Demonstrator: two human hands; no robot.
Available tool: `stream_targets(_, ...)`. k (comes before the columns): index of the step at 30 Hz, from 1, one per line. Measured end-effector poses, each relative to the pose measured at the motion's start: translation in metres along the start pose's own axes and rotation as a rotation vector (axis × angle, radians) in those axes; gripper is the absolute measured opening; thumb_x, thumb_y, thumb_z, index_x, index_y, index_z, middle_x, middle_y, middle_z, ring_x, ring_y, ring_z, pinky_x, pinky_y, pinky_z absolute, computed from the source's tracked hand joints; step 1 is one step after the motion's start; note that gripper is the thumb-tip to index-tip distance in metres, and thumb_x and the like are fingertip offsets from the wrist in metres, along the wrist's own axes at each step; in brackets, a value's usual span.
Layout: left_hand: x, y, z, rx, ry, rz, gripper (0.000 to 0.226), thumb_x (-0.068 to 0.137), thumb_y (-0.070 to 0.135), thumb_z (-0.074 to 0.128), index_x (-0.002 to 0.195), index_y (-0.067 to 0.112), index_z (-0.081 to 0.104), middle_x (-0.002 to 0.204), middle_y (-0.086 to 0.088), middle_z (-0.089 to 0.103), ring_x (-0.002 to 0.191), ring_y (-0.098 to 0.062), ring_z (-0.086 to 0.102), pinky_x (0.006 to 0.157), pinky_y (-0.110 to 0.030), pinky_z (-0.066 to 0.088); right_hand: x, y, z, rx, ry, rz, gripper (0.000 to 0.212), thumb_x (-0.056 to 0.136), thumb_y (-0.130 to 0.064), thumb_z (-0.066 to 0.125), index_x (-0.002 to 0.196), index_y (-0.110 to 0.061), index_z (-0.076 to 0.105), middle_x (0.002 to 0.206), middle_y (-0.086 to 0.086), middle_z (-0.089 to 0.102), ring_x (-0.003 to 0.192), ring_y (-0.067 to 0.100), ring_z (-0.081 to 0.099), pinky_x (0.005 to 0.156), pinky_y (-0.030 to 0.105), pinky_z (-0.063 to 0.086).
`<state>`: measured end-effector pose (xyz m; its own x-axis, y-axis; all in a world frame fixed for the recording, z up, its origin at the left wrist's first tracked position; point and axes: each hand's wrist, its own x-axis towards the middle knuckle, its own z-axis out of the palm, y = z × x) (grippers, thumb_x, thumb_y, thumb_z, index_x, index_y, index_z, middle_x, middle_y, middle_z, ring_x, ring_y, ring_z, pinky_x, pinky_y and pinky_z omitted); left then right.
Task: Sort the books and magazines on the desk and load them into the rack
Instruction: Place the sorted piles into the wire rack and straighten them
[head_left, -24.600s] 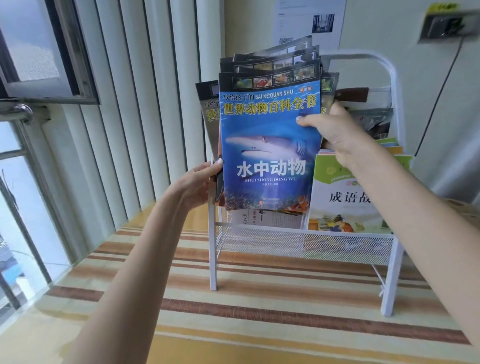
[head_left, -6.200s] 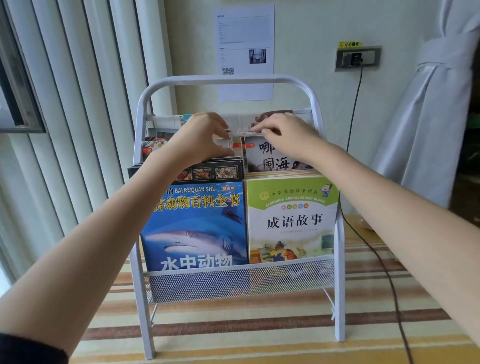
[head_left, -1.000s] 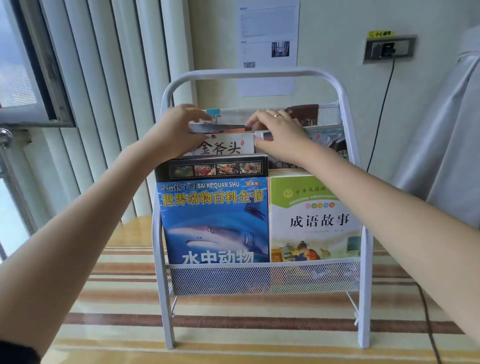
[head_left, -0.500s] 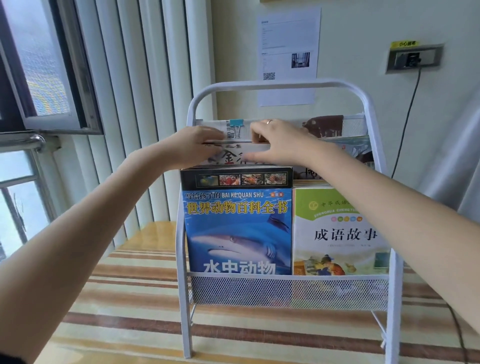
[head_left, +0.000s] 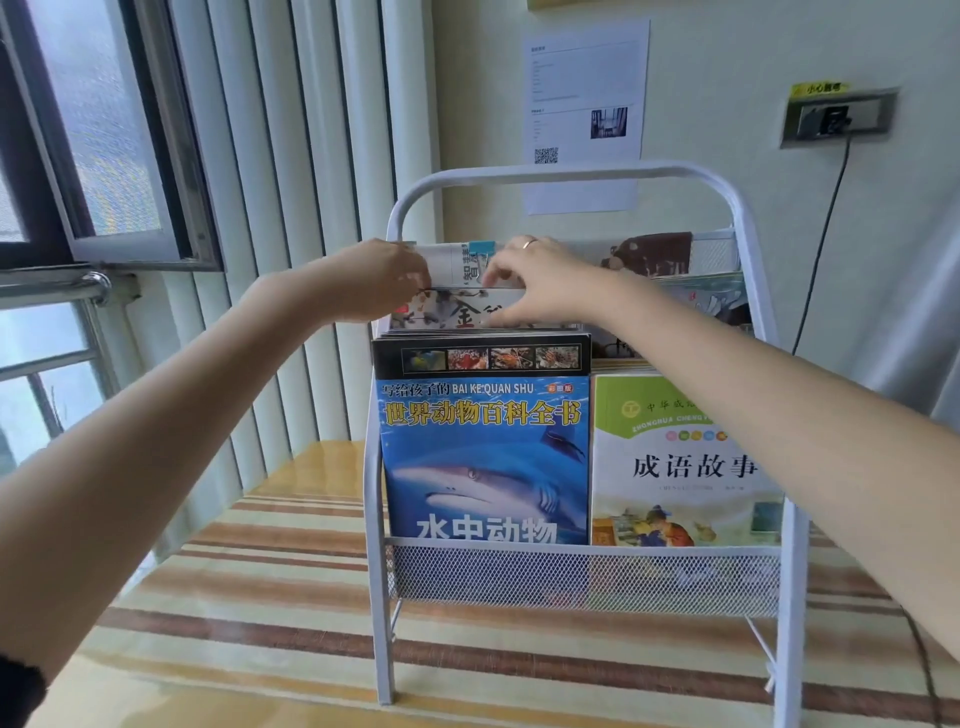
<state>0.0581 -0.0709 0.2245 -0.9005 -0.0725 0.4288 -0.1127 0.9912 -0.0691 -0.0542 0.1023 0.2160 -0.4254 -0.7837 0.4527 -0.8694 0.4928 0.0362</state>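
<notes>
- My left hand (head_left: 387, 280) and right hand (head_left: 540, 283) are both up at the middle tier of the white rack (head_left: 571, 174), fingers curled onto the top edge of a thin magazine (head_left: 460, 312) with ink-style lettering.
- Left pinches its left end, right fingertips sit on the top edge near the middle; ring visible on the right hand.
- Magazine stands behind the shark book (head_left: 485, 457) in the front pocket, in front of a white paper with a blue tab (head_left: 470, 260) in the back tier.
- Green story book (head_left: 675, 457) stands beside the shark book, both upright behind the mesh front.
- Step looks like seating or squaring this magazine; rack seems nearly loaded.
- To do it well: press down evenly with both hands so it drops straight, don't let thin pages buckle.
- Keep it in its own tier, not slipping behind the blue-tab paper.
- Can't tell if the bottom edge has reached the tier floor; hidden by front books.
</notes>
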Motion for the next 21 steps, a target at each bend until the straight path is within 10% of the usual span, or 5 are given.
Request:
stream_targets(5,-0.005,-0.013,0.011,0.249,0.062,0.070,0.043,0.094,0.008,0.044,0.134,0.023,0.050,0.144,0.000,0.046,0.143,-0.016,0.024,0.116,-0.056,-0.001,0.010,-0.008,0.013,0.055,0.071,0.045,0.046,0.078,-0.040,0.072,0.111,-0.014,0.054,0.115,0.003,0.056,0.102,0.016,0.046,0.083,0.028,0.039)
stream_targets(13,0.020,0.013,-0.002,0.321,-0.054,-0.063,0.033,0.090,-0.006,0.039,0.114,0.005,0.059,0.115,-0.011,0.061,0.121,-0.030,0.049,0.114,-0.051,0.024,0.008,-0.015,-0.001,0.038,-0.036,0.036,0.052,0.081,-0.042,0.069,0.120,-0.012,0.054,0.122,0.004,0.052,0.112,0.020,0.049,0.090,0.028,0.039)
stream_targets(18,-0.016,-0.005,-0.018,-0.395,0.391,-0.185,0.048,0.086,-0.015,0.031,0.097,0.011,0.070,0.116,-0.009,0.065,0.108,-0.021,0.060,0.100,-0.028,0.042,0.012,-0.019,0.008,0.189,-0.011,0.001,0.058,0.081,-0.034,0.072,0.129,-0.014,0.048,0.125,0.002,0.055,0.113,0.017,0.052,0.091,0.023,0.040)
stream_targets(21,-0.035,-0.025,0.020,-0.909,0.570,-0.484,0.025,0.092,-0.002,0.037,0.090,0.007,0.060,0.095,-0.011,0.064,0.086,-0.021,0.064,0.080,-0.037,0.058,0.017,-0.025,0.005,0.210,-0.039,0.025,0.063,0.078,-0.043,0.072,0.127,-0.012,0.048,0.114,0.000,0.054,0.101,0.014,0.051,0.081,0.022,0.038)
